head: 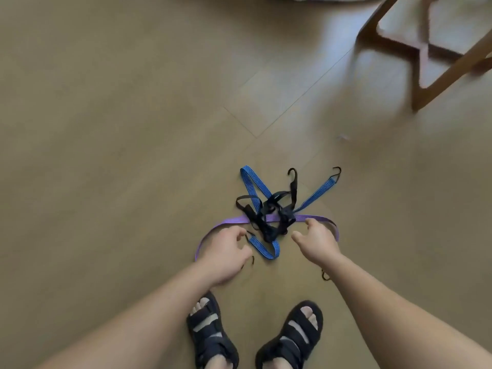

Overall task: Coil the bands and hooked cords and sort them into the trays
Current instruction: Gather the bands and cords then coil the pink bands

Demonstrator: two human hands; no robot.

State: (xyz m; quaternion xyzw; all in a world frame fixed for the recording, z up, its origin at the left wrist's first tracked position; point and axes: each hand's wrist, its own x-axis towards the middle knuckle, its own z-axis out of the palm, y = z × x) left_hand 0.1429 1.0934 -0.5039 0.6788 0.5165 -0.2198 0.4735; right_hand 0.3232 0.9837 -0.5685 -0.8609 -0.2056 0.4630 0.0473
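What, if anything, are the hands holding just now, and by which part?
It cannot be told: the left hand curls beside the hooked end of the blue cord, the right hand reaches the purple band; neither grip is plain.

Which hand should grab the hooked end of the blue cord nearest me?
Left. The left hand has its fingers right beside that hook on the blue cord. The right hand is across the black tangle, at the purple cord.
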